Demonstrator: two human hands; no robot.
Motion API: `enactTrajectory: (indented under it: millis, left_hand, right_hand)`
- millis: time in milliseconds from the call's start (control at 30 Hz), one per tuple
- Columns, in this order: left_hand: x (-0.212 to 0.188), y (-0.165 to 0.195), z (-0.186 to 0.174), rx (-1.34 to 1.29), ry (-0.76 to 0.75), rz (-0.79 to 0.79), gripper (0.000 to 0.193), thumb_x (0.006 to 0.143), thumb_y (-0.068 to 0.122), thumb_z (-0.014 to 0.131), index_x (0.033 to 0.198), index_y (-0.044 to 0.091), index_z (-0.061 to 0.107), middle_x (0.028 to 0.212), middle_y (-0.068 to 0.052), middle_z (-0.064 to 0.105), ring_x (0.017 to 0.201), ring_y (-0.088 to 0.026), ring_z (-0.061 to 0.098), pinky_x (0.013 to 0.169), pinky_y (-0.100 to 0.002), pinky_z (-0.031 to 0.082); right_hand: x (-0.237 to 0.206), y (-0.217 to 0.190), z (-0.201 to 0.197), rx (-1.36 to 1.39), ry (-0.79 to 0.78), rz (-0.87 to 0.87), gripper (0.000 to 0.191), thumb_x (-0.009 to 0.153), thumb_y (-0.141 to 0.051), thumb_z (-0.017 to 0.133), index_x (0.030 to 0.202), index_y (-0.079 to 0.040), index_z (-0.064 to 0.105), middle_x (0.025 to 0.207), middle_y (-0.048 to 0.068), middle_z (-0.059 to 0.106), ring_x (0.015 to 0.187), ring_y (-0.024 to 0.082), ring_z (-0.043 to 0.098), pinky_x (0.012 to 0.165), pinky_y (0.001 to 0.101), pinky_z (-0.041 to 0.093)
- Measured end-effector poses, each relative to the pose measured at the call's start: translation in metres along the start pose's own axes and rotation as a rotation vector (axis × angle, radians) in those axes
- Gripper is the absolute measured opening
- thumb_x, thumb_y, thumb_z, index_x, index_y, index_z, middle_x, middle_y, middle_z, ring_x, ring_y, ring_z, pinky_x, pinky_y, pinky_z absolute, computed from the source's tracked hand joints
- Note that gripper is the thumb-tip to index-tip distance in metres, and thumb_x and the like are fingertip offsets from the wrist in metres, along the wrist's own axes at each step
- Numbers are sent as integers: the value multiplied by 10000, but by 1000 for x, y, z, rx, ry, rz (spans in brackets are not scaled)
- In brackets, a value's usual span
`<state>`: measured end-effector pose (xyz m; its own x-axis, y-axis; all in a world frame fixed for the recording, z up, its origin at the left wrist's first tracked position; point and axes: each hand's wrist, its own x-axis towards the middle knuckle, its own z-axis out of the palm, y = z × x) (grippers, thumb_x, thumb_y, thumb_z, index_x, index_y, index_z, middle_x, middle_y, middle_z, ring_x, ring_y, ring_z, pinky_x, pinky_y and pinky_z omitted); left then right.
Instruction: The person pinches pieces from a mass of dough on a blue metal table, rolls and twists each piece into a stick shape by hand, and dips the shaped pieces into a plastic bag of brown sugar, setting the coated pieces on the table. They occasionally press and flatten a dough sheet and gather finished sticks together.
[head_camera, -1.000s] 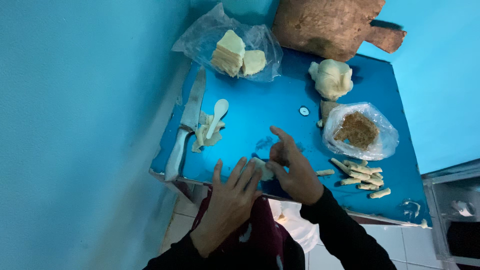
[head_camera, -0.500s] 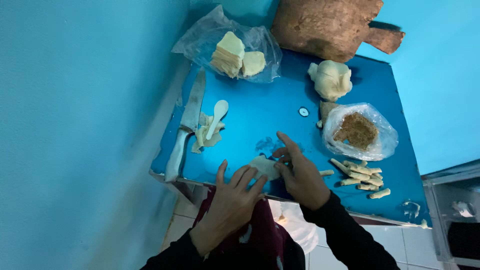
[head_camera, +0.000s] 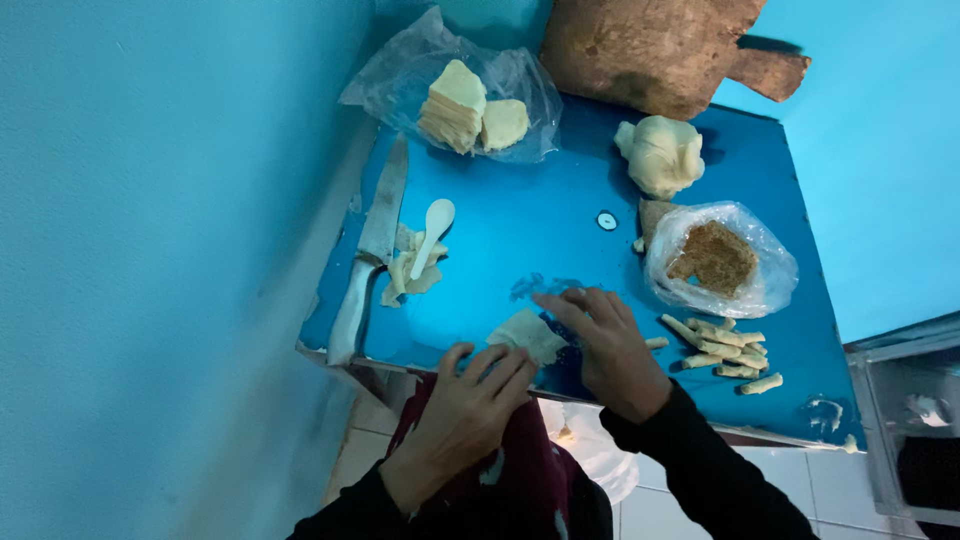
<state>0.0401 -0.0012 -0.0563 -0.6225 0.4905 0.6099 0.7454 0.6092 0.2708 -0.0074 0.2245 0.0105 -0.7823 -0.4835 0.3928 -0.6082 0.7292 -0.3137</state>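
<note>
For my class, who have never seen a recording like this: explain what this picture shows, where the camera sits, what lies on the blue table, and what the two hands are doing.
There is no machine here, only a person's two bare hands. The single picture comes from a camera worn on the person's head, looking down.

The left hand and the right hand both rest on a small pale sheet of dough at the near edge of the blue table. Neither hand lifts it.

Also on the table: a long steel knife, a white plastic spoon lying on dough scraps, a clear bag with stacked pale dough sheets, a lump of pale dough, a clear bag of brown crumbly filling, and a pile of thin rolled dough sticks. A brown wooden board leans at the far end.
</note>
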Motion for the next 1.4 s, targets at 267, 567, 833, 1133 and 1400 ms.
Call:
enactTrajectory:
  millis: [267,567,833,1133,1400]
  left_hand:
    - [5,-1,0,-5,4,7,365,983,171,660,1313,20,621,1303,-102,643,1227,-252,565,984,-461,371]
    - [16,9,-9,-60,-32,-45,466,889,232,710,1292,19,611,1282,-133,619,1217,-292,550,978,-498,361]
    - [19,15,7,-21,-61,9,542,935,254,718,1402,33,554,1408,-131,567,1311,-316,497,1036,-506,367]
    - [16,6,7,-104,-46,-11,578,900,217,748,1404,11,555,1417,-166,574,1307,-330,520,1038,-499,399]
    - [16,-2,17,-129,-61,8,537,902,211,754,1358,-13,580,1380,-187,581,1291,-356,520,1030,-507,412]
  right_hand:
    - [6,17,12,-258,-195,-88,631,900,-34,617,1423,-388,623,1009,23,563,946,239,510,890,410,390]
    - [11,-3,8,-791,-54,-164,425,982,-179,600,1404,-128,608,1172,75,585,1110,263,555,971,418,430]
    - [2,41,-63,-356,227,91,562,809,112,567,1319,-103,665,1227,142,657,1109,349,582,961,464,467]
    - [32,84,-126,-309,270,153,487,864,84,620,1310,-91,708,1200,196,644,1120,381,555,971,450,457]
    - [-230,118,-126,-1054,176,784,630,822,27,652,1380,-264,670,1197,70,601,1187,266,536,1058,445,423]
